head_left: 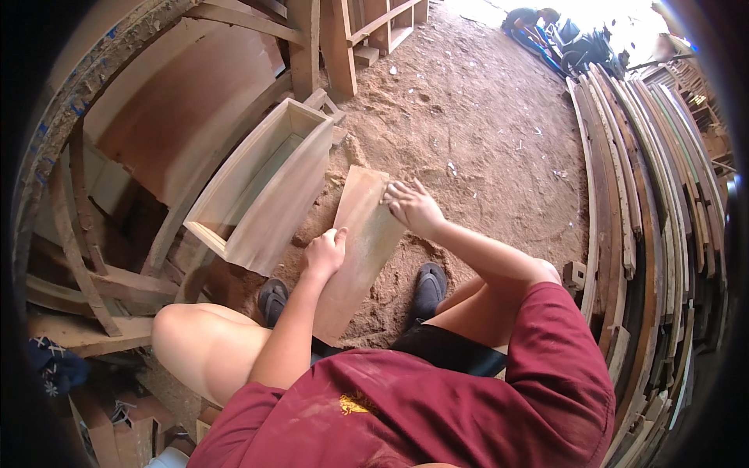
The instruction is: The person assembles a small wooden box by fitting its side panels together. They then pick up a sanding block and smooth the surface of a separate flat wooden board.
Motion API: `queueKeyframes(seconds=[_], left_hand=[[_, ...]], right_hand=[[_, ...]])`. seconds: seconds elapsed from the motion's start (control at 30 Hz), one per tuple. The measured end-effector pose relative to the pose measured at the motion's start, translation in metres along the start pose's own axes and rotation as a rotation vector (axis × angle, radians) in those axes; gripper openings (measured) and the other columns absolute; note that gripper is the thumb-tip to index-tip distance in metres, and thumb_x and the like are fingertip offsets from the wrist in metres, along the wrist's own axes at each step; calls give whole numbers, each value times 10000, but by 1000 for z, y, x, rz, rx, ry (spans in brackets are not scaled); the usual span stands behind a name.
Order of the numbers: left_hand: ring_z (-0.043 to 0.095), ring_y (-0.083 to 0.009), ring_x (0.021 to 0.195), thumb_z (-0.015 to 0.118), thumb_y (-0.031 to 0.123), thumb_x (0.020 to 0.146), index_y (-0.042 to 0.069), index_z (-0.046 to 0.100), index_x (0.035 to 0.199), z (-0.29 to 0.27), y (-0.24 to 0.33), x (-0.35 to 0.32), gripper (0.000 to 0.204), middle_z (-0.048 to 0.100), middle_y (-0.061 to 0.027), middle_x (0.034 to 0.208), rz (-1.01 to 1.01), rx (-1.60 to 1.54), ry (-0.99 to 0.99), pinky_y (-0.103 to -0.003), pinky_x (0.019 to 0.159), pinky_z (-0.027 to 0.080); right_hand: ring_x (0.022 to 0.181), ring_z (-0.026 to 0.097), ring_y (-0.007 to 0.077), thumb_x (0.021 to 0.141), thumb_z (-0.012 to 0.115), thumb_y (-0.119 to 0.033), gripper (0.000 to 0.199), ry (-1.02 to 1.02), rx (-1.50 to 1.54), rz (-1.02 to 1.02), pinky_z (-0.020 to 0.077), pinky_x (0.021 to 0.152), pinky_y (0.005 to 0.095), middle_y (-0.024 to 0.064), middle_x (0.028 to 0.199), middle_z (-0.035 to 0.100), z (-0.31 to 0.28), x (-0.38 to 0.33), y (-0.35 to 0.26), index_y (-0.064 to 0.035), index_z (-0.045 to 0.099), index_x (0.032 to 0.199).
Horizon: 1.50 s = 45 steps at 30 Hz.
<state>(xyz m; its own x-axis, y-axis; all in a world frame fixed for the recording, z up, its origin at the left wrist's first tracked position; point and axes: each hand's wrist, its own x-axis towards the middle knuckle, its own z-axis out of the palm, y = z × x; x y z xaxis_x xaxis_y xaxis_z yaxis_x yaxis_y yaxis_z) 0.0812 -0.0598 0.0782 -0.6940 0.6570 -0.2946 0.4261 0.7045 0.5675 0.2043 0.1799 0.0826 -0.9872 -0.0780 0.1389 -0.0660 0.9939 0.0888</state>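
A long flat wooden board (360,242) stands tilted between my legs, its far end pointing away from me. My left hand (325,254) is closed around the board's left edge, about halfway along, with the thumb on top. Near the far right corner, my right hand (413,208) presses its bent fingers on the board's face and edge. A small greyish bit shows at those fingertips, too little to name. Left of the board rests an open, narrow wooden box (300,175), a drawer by its shape, with a pale bottom inside.
Wooden frames and a large reddish-brown panel (179,101) fill the left side. Long planks (632,195) are stacked along the right. Sawdust covers the floor (484,140). At the far right is a person (530,19) beside dark and blue items. A cabinet frame (382,27) stands ahead.
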Motion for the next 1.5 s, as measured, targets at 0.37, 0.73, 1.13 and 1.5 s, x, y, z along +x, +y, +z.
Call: queueKeyframes(seconds=[0.37,0.73,1.13,1.5], left_hand=[[626,-467,1012,325,505,1026,67,650,1095,8,-4,5,549,678,-267,1025,29,-20,55,-544,879,486],[640,-484,929,341,472,1033,25,648,1050,15,-2,-3,542,673,-296,922,62,12,99,-562,822,494],[653,-463,962,322,493,1030,60,637,1083,1,2,-3,538,686,-276,984,17,47,44,-551,846,509],[628,-474,997,345,472,1027,41,649,1064,4,-8,0,529,674,-284,1002,25,-23,60,-553,866,488]], right_hand=[[1419,383,245,936,530,-155,375,-170,127,129,284,1175,469,84,1515,436,-18,41,8,-101,585,1303],[1428,372,262,1031,377,-312,435,-236,-83,124,197,1214,467,115,1532,412,-1,40,6,-75,556,1349],[1416,386,238,940,541,-247,395,-336,-430,-54,296,1173,440,76,1511,443,-8,44,-31,-164,591,1322],[1401,404,301,981,454,-249,433,-434,-174,-113,297,1176,431,176,1524,400,-14,8,-66,-114,530,1385]])
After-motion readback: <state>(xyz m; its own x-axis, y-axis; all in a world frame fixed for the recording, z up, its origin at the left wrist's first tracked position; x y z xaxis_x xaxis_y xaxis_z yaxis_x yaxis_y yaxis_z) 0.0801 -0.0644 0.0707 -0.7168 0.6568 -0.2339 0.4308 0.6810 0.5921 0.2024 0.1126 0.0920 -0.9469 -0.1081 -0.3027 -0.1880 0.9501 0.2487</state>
